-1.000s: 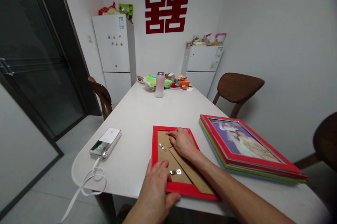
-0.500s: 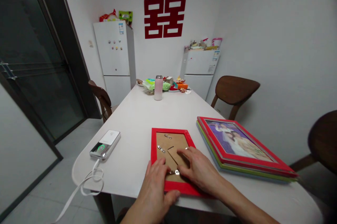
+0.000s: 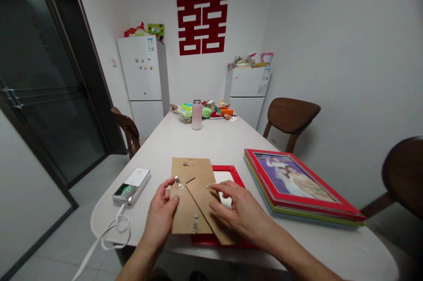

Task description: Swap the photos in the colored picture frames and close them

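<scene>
Close to the near edge of the long white table with rounded corners (image 3: 214, 142), a thin brown rectangular backing board (image 3: 185, 217) is held face up over the left part of a red rectangular picture frame (image 3: 238, 178). The left hand (image 3: 160, 217) is mostly closed, pinching the board's left edge with the thumb on top. The right hand (image 3: 244, 210) is loosely curled, thumb and forefinger parted, its forefinger by the small silver metal clip (image 3: 209, 186) at the board's right edge; whether it grips anything I cannot tell. A slanting brown stand flap (image 3: 206, 204) lies on the board under that hand. White shows inside the frame.

Along the table's right edge sits a stack of red, green and grey picture frames (image 3: 294, 177), the top one holding a photo. By the near left corner lies a silver-and-white power bank (image 3: 132, 186) with a white cable (image 3: 95, 241). Toward the far edge, a pink cylindrical bottle (image 3: 196, 116) stands before colourful packets (image 3: 226, 112).
</scene>
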Demonstrator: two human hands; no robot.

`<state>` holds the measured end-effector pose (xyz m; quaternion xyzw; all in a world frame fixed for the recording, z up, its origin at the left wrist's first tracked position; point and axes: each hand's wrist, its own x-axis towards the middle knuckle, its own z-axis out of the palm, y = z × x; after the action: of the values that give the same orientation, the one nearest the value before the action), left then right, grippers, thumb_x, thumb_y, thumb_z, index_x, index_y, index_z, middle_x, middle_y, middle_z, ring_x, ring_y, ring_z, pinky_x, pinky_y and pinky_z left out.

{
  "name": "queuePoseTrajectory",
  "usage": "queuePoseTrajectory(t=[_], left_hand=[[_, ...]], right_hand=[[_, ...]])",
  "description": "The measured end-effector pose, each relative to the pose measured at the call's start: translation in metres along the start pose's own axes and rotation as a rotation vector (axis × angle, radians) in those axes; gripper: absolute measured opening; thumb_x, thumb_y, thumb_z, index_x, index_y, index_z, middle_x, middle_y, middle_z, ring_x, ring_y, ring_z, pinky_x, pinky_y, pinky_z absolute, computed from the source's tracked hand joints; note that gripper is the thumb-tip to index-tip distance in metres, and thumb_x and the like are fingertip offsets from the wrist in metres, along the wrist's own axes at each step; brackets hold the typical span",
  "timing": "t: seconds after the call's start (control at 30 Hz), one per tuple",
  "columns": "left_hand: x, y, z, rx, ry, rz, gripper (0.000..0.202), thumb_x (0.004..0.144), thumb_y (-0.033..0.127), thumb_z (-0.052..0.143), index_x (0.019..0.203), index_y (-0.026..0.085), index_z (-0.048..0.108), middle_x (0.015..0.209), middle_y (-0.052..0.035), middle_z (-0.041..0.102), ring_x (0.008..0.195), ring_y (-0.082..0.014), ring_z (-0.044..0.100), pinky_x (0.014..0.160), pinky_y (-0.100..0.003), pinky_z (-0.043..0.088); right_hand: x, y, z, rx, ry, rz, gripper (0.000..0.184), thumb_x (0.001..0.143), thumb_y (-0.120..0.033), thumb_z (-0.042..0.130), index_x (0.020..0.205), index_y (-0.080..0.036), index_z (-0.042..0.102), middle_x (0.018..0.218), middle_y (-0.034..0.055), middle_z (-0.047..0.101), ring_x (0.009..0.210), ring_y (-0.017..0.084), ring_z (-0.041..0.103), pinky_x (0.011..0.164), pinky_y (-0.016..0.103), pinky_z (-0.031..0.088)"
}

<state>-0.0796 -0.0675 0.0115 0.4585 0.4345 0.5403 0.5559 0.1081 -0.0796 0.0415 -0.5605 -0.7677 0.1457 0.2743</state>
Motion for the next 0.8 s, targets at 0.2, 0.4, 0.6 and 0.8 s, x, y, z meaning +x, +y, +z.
queuePoseTrajectory(t=[0.2,0.4,0.6,0.8], left_hand=[[0.010,0.005,-0.047,0.116,0.090,-0.095,0.041,0.068,0.012,0.049,0.107,0.019,0.038,0.075,-0.0003,0.062,0.060,-0.0143,0.060,0.053,-0.023,0.045],[0.019,-0.005,-0.062,0.318,0.082,-0.106,0.038,0.066,0.011,0.048,0.103,0.015,0.041,0.072,-0.0005,0.062,0.061,-0.0140,0.059,0.055,-0.022,0.045],[0.021,-0.010,-0.073,0.475,0.095,-0.074,0.039,0.064,0.019,0.052,0.101,0.014,0.044,0.061,0.0026,0.058,0.057,-0.0151,0.057,0.050,-0.022,0.042],[0.026,-0.009,-0.086,0.640,0.104,-0.030,0.039,0.067,0.023,0.048,0.105,0.014,0.043,0.067,0.0007,0.060,0.063,-0.0169,0.059,0.055,-0.024,0.043]], right_hand=[[-0.005,0.053,0.006,-0.306,0.062,0.151,0.033,0.075,-0.024,0.041,0.100,-0.009,0.055,0.092,0.0144,0.057,0.086,0.022,0.052,0.077,0.031,0.037],[-0.004,0.071,0.018,-0.435,0.004,0.277,0.040,0.074,-0.018,0.039,0.113,-0.007,0.044,0.084,0.0148,0.058,0.076,0.022,0.056,0.068,0.031,0.038],[0.001,0.072,0.017,-0.361,0.055,0.337,0.047,0.069,-0.013,0.041,0.115,-0.003,0.040,0.089,0.0183,0.058,0.081,0.024,0.056,0.068,0.030,0.038],[0.002,0.063,0.004,0.007,0.105,0.380,0.060,0.067,-0.014,0.039,0.125,-0.007,0.027,0.083,0.0122,0.061,0.071,0.020,0.058,0.064,0.029,0.040]])
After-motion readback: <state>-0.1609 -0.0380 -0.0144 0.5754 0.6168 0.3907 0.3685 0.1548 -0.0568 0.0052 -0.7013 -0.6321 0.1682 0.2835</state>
